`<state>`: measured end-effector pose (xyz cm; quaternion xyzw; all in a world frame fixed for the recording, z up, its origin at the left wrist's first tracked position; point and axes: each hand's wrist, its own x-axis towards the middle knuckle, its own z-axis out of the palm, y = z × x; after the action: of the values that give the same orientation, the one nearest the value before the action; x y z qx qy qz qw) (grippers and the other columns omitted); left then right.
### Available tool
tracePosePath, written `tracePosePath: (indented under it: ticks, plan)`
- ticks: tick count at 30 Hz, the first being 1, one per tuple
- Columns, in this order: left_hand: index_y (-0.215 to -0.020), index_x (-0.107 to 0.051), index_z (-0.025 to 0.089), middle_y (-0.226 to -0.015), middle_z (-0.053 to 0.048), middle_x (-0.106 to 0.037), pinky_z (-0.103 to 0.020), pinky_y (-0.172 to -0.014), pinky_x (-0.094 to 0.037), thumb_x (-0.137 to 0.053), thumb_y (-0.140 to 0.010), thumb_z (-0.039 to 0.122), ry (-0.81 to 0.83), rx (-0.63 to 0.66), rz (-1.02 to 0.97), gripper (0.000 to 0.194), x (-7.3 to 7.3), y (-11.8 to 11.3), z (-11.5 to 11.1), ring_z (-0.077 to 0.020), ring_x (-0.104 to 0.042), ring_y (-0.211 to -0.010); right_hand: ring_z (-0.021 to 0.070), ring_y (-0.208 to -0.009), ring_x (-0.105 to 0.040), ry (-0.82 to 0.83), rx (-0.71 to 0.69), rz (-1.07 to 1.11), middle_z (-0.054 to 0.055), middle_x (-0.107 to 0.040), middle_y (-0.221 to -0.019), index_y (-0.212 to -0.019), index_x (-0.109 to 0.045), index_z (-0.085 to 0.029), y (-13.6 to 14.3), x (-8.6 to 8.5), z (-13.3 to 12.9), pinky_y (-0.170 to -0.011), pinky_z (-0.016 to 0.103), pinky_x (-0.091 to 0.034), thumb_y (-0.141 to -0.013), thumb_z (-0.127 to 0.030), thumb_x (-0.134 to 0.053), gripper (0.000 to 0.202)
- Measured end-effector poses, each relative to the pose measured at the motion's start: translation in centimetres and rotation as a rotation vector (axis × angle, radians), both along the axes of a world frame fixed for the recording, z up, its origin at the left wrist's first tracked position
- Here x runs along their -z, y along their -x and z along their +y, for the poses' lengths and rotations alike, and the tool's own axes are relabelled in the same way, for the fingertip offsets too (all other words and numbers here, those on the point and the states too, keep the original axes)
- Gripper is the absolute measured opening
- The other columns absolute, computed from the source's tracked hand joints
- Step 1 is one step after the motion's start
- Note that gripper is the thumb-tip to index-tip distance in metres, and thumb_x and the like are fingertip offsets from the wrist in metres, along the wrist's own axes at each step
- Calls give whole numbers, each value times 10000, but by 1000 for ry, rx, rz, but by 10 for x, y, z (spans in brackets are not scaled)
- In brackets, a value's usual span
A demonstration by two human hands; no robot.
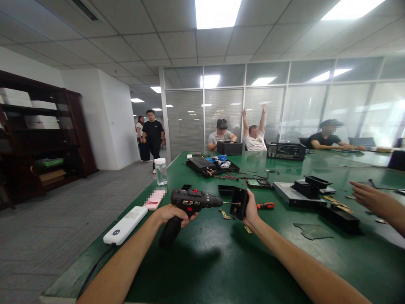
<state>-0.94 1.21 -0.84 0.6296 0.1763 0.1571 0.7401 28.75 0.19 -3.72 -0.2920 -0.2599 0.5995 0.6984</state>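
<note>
- Cordless drill [190, 200] held above the near part of the green table [202, 274], left of the middle of the view; its body lies roughly level, chuck pointing right, handle slanting down and to the left
- Left hand [175, 214] curled firmly round the drill's handle, just under the body; fingertips show on the right side of the handle, close below the chuck end of the body; the forearm rises from the lower left, slanting up to the right
- Right hand [251, 207] closed on the right-hand side of a small black housing [238, 203], fingers pointing upward along it; the forearm comes in long and slanting from the lower right
- Black housing raised off the table and tilted, its hollow side turned toward the drill; the thin bit [230, 203] reaches into it, though whether the tip meets a screw cannot be told
- Orange-handled screwdriver [266, 205] on the table just beyond the right wrist; brass-coloured piece [225, 214] below the bit
- Another person's hand [371, 200] stretches in from the right edge, fingers extended, well apart from both hands at work
</note>
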Motion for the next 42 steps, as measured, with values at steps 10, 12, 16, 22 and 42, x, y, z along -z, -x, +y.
tracePosePath:
  ticks: [10,12,16,22,42]
  plan:
    - [-1000,-545,77,-853,-67,-502,-223,-512,-346,-612,-598,166,1,-13,-2,417,0,0,0,-76,-443,-541,159,-415,-511,1,1,-22,-21,-547,-492,-691,-553,-219,0,2,1,-414,292,-423,-695,-556,-468,348]
    - [-1000,-545,77,-851,-66,-500,-222,-512,-344,-608,-596,166,-2,-12,-6,418,0,0,0,-75,-441,-538,161,-425,-517,-8,-3,-22,-21,-550,-501,-696,-556,-217,0,3,2,-423,296,-430,-692,-554,-475,346]
    - [-999,-545,87,-844,-59,-500,-216,-506,-342,-612,-594,177,-9,-10,0,420,-1,-1,-1,-73,-435,-534,164,-428,-520,8,-7,-29,-16,-548,-494,-704,-559,-215,0,3,2,-428,301,-434,-694,-561,-464,359]
    - [-997,-552,87,-843,-61,-502,-217,-509,-348,-611,-592,175,-10,-8,0,419,-2,-1,-2,-76,-437,-540,177,-433,-520,4,-8,-16,7,-559,-513,-703,-566,-216,-2,3,2,-416,308,-423,-686,-565,-478,360]
    - [-1011,-550,77,-850,-69,-508,-222,-513,-355,-607,-602,155,0,-1,-9,420,1,1,1,-79,-453,-543,167,-430,-523,-2,-16,-37,-14,-562,-518,-721,-568,-215,-1,4,1,-422,300,-435,-685,-579,-471,378]
